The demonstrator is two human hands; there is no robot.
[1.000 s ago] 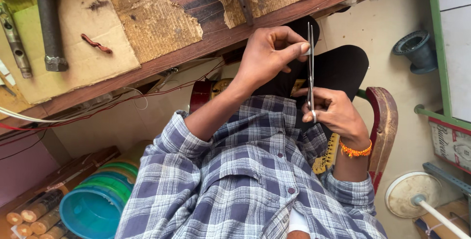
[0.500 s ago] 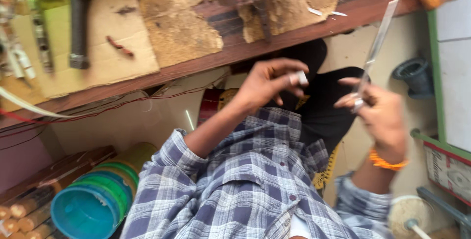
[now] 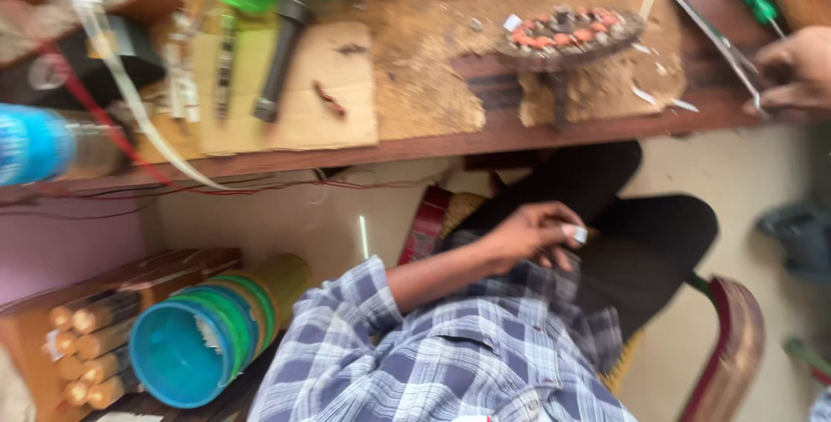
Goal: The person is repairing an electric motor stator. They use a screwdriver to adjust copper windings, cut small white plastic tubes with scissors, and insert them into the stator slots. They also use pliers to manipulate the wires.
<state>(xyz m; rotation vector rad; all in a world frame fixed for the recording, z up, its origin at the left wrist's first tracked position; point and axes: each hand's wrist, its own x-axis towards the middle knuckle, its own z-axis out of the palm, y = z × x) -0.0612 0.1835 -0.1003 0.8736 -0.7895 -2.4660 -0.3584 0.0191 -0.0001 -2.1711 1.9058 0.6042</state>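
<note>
Head view, nearest first: the left hand (image 3: 530,236) hovers over the lap above the checked shirt (image 3: 450,353), fingers curled around a small white piece (image 3: 578,234) pinched at the fingertips. Farther out, at the right edge, the right hand (image 3: 796,71) rests on the wooden tabletop (image 3: 415,141), gripping the handles of long scissors (image 3: 714,41) whose blades lie across the wood, pointing away. The scissors lie well apart from the left hand. Beyond, a round coil-wound part (image 3: 567,37) sits on the tabletop.
</note>
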